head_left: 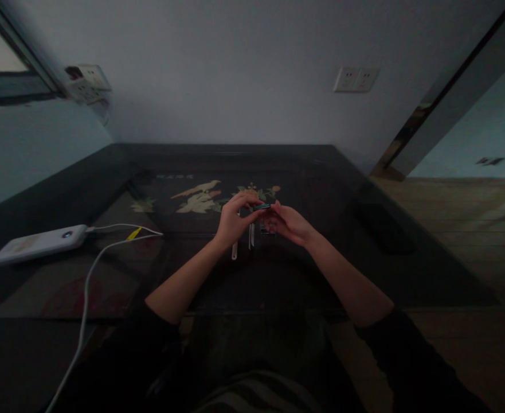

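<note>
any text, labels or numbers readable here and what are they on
None can be read.
Dark table: a pale row of marks above the bird and flower picture, too blurred to read.
White power bank: a faint patch and a round mark, no legible lettering.
Small blue item held by the left hand and right hand: too small to tell.

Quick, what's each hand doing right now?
Left hand: closed, pinching a small teal object.
Right hand: fingers on the same object's other end.
</note>
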Demonstrator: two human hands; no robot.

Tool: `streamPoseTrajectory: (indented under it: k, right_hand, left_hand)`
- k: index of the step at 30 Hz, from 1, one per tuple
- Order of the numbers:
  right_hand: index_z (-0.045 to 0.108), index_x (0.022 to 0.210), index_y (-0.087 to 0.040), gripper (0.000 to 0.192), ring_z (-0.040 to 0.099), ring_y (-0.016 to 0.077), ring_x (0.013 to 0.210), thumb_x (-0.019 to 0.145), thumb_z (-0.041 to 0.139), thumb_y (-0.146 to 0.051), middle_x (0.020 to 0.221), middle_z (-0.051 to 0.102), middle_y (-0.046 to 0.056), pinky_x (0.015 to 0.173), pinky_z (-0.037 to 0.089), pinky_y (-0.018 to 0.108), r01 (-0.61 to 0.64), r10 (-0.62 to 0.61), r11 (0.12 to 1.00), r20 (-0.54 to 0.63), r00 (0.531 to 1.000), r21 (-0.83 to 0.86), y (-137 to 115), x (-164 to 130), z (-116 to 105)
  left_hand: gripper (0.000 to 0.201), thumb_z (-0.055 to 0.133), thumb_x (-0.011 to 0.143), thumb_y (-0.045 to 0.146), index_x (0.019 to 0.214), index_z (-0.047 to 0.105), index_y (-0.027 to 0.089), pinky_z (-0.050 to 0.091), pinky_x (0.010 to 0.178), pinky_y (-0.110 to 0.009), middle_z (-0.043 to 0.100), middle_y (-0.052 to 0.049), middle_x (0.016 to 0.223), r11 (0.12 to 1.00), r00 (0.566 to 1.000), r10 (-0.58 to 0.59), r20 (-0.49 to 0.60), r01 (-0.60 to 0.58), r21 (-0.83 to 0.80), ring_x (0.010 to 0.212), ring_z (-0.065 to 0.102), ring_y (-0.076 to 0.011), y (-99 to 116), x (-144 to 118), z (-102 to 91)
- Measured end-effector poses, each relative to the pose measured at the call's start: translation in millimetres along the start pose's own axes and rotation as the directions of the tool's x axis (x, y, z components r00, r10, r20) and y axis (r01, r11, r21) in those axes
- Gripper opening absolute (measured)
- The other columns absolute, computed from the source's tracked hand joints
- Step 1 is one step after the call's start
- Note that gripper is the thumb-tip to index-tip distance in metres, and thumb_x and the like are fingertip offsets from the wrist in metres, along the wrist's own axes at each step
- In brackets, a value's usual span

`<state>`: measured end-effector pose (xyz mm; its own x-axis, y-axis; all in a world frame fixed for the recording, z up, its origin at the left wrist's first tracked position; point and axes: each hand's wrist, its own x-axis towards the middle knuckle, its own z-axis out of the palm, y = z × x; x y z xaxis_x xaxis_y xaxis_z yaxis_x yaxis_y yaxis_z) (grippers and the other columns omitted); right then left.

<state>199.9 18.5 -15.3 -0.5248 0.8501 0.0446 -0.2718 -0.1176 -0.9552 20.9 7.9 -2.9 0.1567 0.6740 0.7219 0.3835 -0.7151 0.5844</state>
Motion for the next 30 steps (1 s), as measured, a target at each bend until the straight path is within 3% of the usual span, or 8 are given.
streamPoseTrajectory:
  k: [2,12,22,25,28,30]
  right_hand:
    - [0.067,0.093,-0.016,0.052,0.057,0.0119,0.062,0.075,0.064,-0.065,0.081,0.067,0.005,0.055,0.045,0.024,-0.012,0.010,0.999,0.070,0.998,0.040,0.6,-1.6,1.7]
    - [0.069,0.097,-0.018,0.052,0.056,0.0144,0.070,0.070,0.071,-0.062,0.098,0.067,0.008,0.059,0.047,0.027,0.018,-0.021,0.999,0.132,0.991,0.029,1.0,-4.5,4.1]
    - [0.066,0.101,-0.018,0.050,0.055,0.0135,0.067,0.072,0.071,-0.057,0.086,0.064,0.005,0.060,0.048,0.027,0.028,-0.029,1.000,0.140,0.990,0.010,-1.0,-6.1,5.8]
    - [0.063,0.102,-0.019,0.046,0.057,0.0135,0.067,0.073,0.070,-0.055,0.082,0.063,0.003,0.061,0.048,0.027,0.036,-0.037,0.999,0.125,0.991,0.011,-2.6,-6.3,6.0]
    - [0.060,0.103,-0.021,0.040,0.056,0.0124,0.064,0.077,0.068,-0.050,0.078,0.063,0.002,0.059,0.047,0.026,0.066,-0.068,0.998,0.081,0.994,0.022,-5.9,-5.9,7.3]
    - [0.058,0.100,-0.021,0.035,0.054,0.0117,0.059,0.079,0.066,-0.048,0.072,0.061,0.000,0.056,0.045,0.026,0.088,-0.089,0.995,0.022,0.996,0.041,-7.5,-4.9,8.0]
  left_hand:
    - [0.013,0.071,0.080,0.026,0.090,0.069,0.018,0.052,0.071,-0.027,0.068,-0.004,0.089,0.998,1.000,0.014,0.018,-0.013,-0.061,0.083,0.061,-0.0139,0.5,-0.3,0.9]
    - [0.013,0.071,0.079,0.028,0.088,0.070,0.019,0.052,0.074,-0.031,0.063,-0.005,0.093,0.984,0.999,0.003,0.054,0.007,-0.179,0.089,0.059,-0.0158,0.3,-1.4,2.2]
    - [0.017,0.072,0.078,0.033,0.087,0.068,0.019,0.052,0.079,-0.033,0.062,-0.006,0.093,0.981,0.996,0.041,0.073,-0.027,-0.190,0.090,0.060,-0.0170,2.9,-0.6,2.7]
    - [0.020,0.066,0.083,0.036,0.093,0.067,0.019,0.052,0.080,-0.031,0.065,-0.008,0.099,0.986,0.996,-0.041,0.077,0.052,-0.156,0.095,0.062,-0.0175,-0.4,5.3,-4.2]
    - [0.024,0.051,0.092,0.036,0.097,0.064,0.017,0.051,0.068,-0.025,0.069,-0.007,0.092,0.973,0.976,-0.218,0.004,0.218,-0.078,0.079,0.062,-0.0134,-17.4,12.3,-19.5]
    - [0.024,0.053,0.089,0.037,0.086,0.064,0.016,0.047,0.058,-0.023,0.068,-0.005,0.077,0.964,0.959,-0.267,0.100,0.263,0.050,0.063,0.059,-0.0122,-33.3,14.3,-30.6]
